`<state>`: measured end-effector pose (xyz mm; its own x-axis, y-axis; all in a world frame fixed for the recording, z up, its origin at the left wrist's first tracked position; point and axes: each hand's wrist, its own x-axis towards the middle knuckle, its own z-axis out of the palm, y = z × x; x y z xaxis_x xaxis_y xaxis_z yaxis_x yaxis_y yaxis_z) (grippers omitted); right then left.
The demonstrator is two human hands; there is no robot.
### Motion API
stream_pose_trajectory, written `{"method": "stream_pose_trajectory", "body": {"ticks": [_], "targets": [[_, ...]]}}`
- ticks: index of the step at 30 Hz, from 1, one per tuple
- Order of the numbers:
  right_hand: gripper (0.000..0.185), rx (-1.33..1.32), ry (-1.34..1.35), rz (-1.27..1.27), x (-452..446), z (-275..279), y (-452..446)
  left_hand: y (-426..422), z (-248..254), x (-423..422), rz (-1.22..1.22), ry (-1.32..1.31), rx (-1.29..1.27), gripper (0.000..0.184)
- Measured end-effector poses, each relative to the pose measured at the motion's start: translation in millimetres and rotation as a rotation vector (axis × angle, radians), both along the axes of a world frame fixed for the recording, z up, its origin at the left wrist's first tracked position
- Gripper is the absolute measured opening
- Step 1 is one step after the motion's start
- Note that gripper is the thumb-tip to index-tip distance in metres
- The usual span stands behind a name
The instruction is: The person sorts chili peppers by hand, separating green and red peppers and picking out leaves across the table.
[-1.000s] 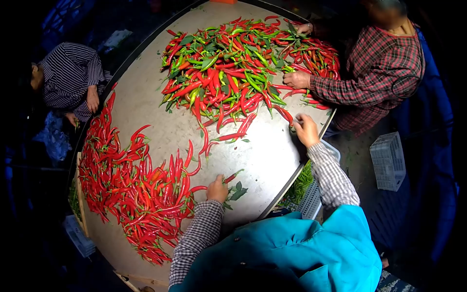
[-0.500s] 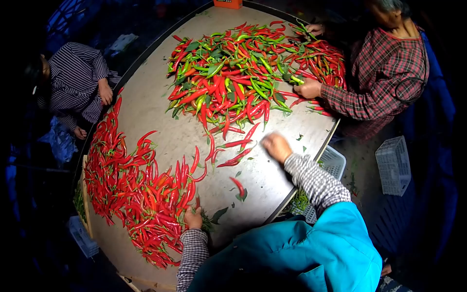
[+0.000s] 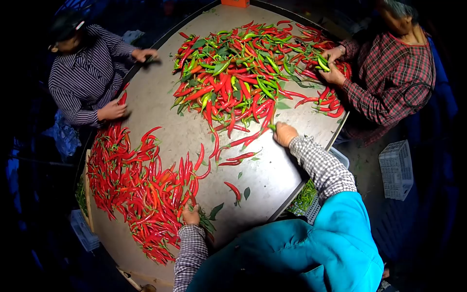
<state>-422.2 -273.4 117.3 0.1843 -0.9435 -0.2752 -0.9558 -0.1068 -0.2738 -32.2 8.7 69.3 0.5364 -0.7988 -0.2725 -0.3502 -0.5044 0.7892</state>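
A mixed pile of red and green chili peppers point(image 3: 228, 73) with leaves covers the upper middle of the table. Along the left side lies a long heap of red peppers point(image 3: 141, 185). My right hand point(image 3: 285, 134) is closed at the lower edge of the mixed pile, with a green pepper point(image 3: 272, 127) at its fingertips. At the right edge of the red heap is my left hand point(image 3: 191, 215), its fingers closed around something I cannot make out, beside green leaves point(image 3: 206, 222). A single red pepper point(image 3: 233, 190) lies between my hands.
At the right, a co-worker in a plaid shirt point(image 3: 389, 82) holds green peppers in both hands. Another in a striped shirt point(image 3: 87, 73) reaches over the left edge. Crates stand beside the table: a white one point(image 3: 396, 168) at right, another point(image 3: 83, 229) at lower left. An orange box point(image 3: 235, 3) sits at the top.
My right hand has moved left from the table's right edge to the pile's lower edge. My left hand has moved left and down to the red heap. The striped-shirt co-worker now reaches over the table.
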Motion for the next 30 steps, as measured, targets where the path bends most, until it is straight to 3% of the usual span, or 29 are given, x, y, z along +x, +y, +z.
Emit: {"method": "stream_pose_trajectory", "body": {"ticks": [2, 4, 6, 8, 9, 11, 14, 16, 22, 27, 30], "targets": [[0.029, 0.231, -0.133, 0.048, 2, 4, 18, 0, 0, 1, 0.002, 0.034, -0.031, 0.032], [0.030, 0.173, -0.362, 0.259, -7, -2, 43, 1, -6, 3, 0.010, 0.089, -0.054, 0.032], [0.028, 0.334, -0.408, 0.246, -7, 8, 55, 2, -14, 7, 0.037, 0.143, -0.037, 0.033], [0.025, 0.173, -0.281, 0.237, -11, 19, 58, 4, -16, 11, -0.007, 0.025, -0.031, 0.034], [0.025, 0.140, -0.233, 0.139, -14, 25, 56, 5, -15, 10, -0.053, -0.093, -0.025, 0.035], [0.025, 0.092, -0.169, -0.086, -16, 36, 43, 3, -11, 9, -0.030, -0.048, -0.010, 0.035], [0.028, -0.227, -0.505, -0.196, -3, 43, 27, 2, -13, 9, -0.010, -0.003, 0.001, 0.036], [0.029, -0.208, -0.460, -0.240, 12, 20, 11, 2, -13, 9, -0.010, -0.006, -0.004, 0.035], [0.032, -0.146, -0.255, -0.113, 76, -2, 31, 1, -12, 9, 0.002, 0.057, -0.040, 0.036], [0.025, -0.025, -0.363, -0.007, 108, -24, 63, -4, 7, 2, 0.003, -0.030, 0.108, 0.034], [0.025, -0.026, -0.510, 0.106, 152, -46, 95, -5, 4, 1, 0.032, 0.063, 0.028, 0.034]]}}
